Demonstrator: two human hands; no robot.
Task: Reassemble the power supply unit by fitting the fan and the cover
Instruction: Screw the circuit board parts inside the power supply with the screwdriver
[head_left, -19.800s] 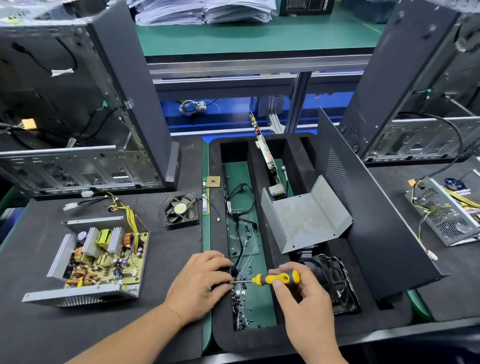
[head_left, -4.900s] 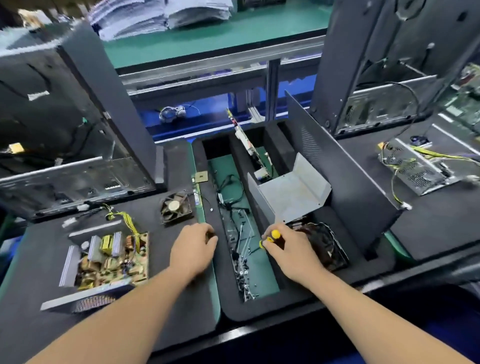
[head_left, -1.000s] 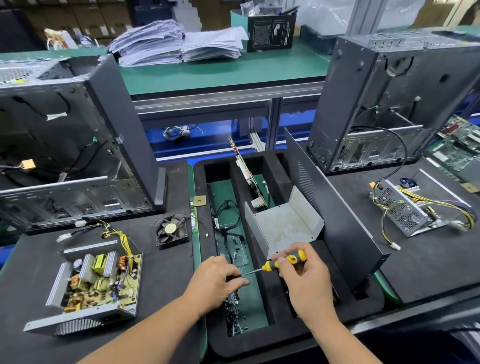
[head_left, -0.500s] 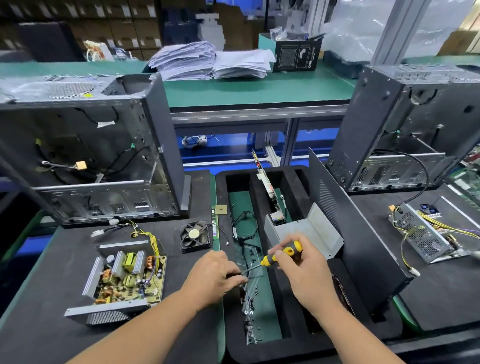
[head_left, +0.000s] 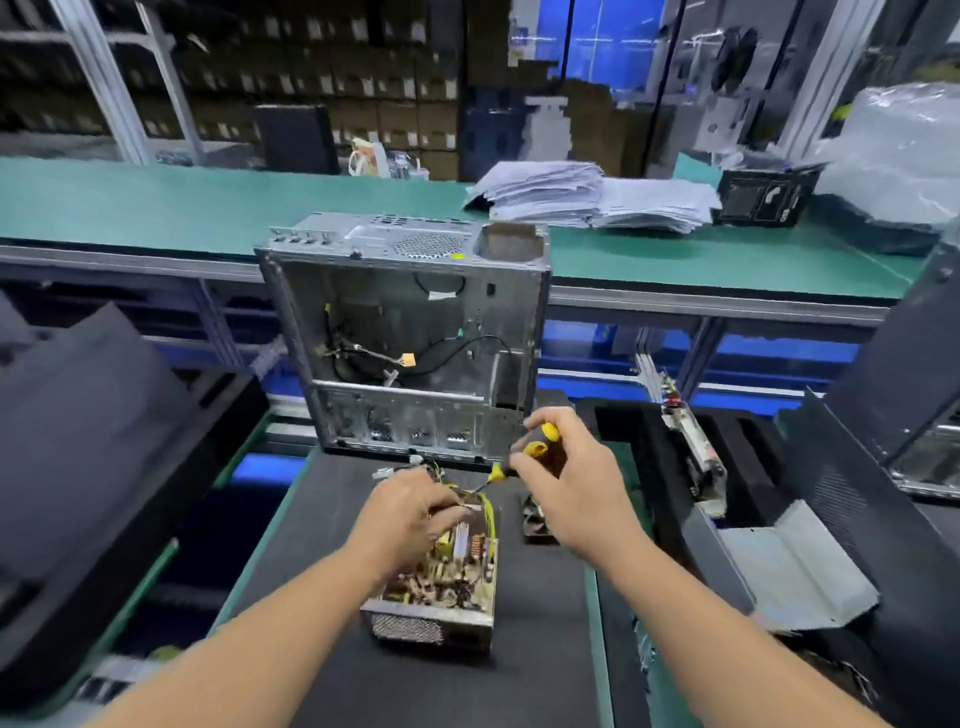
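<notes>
The open power supply unit (head_left: 441, 592) lies on the black mat, circuit board up and yellow wires at its far end. My left hand (head_left: 410, 514) hovers over that far end, fingertips pinching what looks like a small screw against the screwdriver's tip. My right hand (head_left: 566, 483) grips the yellow-and-black screwdriver (head_left: 537, 441), whose shaft slants down-left. The black fan (head_left: 535, 525) lies just right of the unit, mostly hidden behind my right hand. The grey bent metal cover (head_left: 795, 571) rests in the foam tray on the right.
An open computer case (head_left: 415, 332) stands right behind the unit. A black foam tray (head_left: 644, 447) with a circuit card and a leaning black side panel (head_left: 852, 499) fills the right. Dark foam blocks (head_left: 88, 441) stand at the left. Paper stacks (head_left: 587, 192) lie on the far green bench.
My view has swung left. Both hands left the screw tray and moved over the power supply unit, the left fingertips still at the screwdriver's tip.
</notes>
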